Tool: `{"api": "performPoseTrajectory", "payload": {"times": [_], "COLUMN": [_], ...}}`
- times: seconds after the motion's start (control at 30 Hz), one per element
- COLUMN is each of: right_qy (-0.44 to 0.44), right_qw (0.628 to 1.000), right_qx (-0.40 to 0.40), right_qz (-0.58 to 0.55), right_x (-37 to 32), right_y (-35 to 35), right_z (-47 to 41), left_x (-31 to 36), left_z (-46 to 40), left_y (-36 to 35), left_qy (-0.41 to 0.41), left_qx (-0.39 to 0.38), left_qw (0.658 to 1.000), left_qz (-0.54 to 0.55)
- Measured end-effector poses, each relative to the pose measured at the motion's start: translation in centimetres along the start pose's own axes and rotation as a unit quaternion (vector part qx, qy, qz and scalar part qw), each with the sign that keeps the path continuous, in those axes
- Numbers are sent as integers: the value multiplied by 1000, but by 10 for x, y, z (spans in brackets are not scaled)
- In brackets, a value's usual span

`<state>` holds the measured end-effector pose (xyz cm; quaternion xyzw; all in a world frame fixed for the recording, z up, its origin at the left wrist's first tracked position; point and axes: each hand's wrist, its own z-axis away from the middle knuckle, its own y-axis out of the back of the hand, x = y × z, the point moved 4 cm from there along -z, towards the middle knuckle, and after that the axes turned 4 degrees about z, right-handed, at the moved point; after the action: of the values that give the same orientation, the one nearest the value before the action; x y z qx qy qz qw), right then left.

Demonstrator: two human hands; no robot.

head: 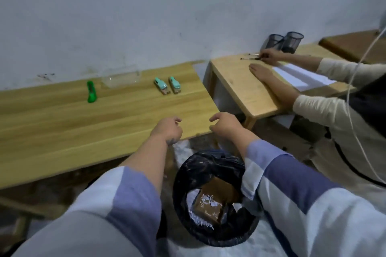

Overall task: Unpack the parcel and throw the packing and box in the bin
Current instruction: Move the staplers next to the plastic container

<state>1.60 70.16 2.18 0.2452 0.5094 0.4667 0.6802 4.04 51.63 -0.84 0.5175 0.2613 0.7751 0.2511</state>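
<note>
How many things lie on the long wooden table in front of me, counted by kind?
Green plastic utility knife: 1
Clear plastic tray: 1
Small teal staplers: 2
Total: 4
Both hands, left and right, are empty.

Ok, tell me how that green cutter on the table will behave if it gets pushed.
The green cutter lies flat, so it would probably slide on the smooth wooden table rather than roll. It looks like rigid plastic, likely light.
</note>
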Motion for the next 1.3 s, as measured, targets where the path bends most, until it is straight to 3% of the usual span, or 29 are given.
{"api": "performPoseTrajectory", "payload": {"times": [0.33, 0.47, 0.63, 1.03, 1.2, 1.3], "right_qy": [13, -14, -66, -72, -62, -3], "right_qw": [999, 999, 997, 986, 992, 994], "right_qx": [1, 3, 7, 75, 90, 100], "right_qz": [32, 37, 49, 129, 71, 42], "right_x": [-108, -137, -154, -178, -184, -208], "right_y": [-15, -29, -52, -78, -64, -48], "right_z": [-131, -188, -243, -302, -316, -325], "left_x": [-71, -100, -142, -176, -170, -170], "left_z": [-124, -169, -219, -282, -281, -279], "left_y": [117, 161, 196, 211, 213, 212], "left_qy": [51, 74, 128, 156, 158, 160], "left_qx": [141, 200, 239, 227, 232, 236], "left_qw": [989, 976, 962, 954, 953, 950], "left_qz": [-8, -36, 11, 116, 117, 128]}}
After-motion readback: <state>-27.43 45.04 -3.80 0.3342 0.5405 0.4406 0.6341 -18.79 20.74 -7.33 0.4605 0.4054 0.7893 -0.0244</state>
